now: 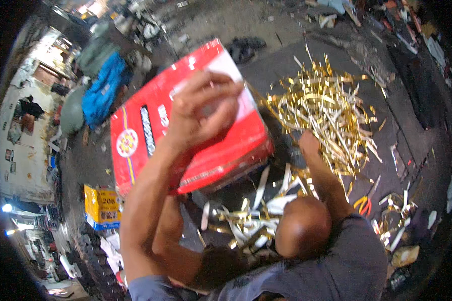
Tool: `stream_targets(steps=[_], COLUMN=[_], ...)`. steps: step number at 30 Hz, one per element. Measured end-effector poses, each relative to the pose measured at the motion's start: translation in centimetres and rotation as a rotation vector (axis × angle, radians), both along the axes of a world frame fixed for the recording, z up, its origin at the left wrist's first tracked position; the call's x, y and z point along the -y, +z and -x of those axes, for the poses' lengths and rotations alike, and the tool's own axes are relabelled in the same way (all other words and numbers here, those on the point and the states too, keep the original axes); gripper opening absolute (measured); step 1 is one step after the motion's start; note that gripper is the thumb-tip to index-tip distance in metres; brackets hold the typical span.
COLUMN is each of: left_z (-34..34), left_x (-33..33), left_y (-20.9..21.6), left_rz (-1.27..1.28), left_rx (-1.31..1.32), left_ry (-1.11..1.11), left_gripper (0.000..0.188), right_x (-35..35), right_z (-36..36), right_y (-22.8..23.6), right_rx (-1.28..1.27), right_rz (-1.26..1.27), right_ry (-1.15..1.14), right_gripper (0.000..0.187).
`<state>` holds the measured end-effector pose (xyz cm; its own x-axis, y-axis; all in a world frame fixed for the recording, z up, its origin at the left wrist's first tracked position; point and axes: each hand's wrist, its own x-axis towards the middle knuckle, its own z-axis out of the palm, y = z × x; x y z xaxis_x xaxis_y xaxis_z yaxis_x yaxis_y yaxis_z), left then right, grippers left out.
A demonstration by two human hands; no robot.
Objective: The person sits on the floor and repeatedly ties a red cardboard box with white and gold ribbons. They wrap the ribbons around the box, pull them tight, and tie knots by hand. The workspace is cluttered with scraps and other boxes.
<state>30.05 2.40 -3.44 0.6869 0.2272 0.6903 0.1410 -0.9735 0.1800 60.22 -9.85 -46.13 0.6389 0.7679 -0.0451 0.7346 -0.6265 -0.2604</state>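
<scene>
Holds the left hand (203, 108) over the upper face of a red box (216, 155), fingers bent toward the thumb; cannot tell whether pinching anything or touching the box. Has the right hand (310, 143) down at the near left edge of a pile of gold and white strips (336, 115), too blurred and small to tell whether gripping any. Shows the box tilted in front of the body, left of the pile, with a round white emblem (127, 143) toward its left end and a white patch (228, 65) near its far right corner. Has a bare knee (304, 228) just below the right forearm, beside a smaller heap of strips (251, 220) nearer the body. Shows, to the right, a looped orange and yellow item (362, 205) near more scattered strips (394, 215). Shows, to the left, a yellow and blue carton (103, 205) on the dark floor (89, 163), and farther off a bright blue bundle (103, 93) beside a grey-green sack (71, 113).
</scene>
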Motion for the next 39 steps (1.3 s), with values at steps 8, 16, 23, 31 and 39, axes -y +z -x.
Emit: stream_targets(steps=[8, 16, 23, 31, 39], left_z=[-0.1, -3.9, -7.1, -6.0, 2.0], left_x=[4.2, 18.7, 18.2, 18.2, 16.3], left_y=[2.3, -17.4, -43.9, -23.4, -0.3], left_rz=[-0.194, 0.66, 0.326, 0.941, 1.049], left_rx=[-0.204, -0.05, -0.425, -0.853, -0.723], left_ry=[0.308, 0.192, 0.587, 0.203, 0.138], left_gripper=[0.044, 0.017, 0.052, 0.03, 0.039], right_x=[2.5, 7.9, 15.7, 17.7, 12.4], right_z=[-1.4, -11.4, -5.3, 6.2, 7.8], right_y=[2.1, 14.1, 22.5, 25.0, 35.9], right_rx=[0.245, -0.591, -0.217, -0.796, -1.22], right_rz=[0.059, -1.009, -1.027, -0.402, -0.232], right_ry=[0.212, -0.628, -0.292, 0.541, 0.805], right_gripper=[0.018, 0.024, 0.016, 0.046, 0.017])
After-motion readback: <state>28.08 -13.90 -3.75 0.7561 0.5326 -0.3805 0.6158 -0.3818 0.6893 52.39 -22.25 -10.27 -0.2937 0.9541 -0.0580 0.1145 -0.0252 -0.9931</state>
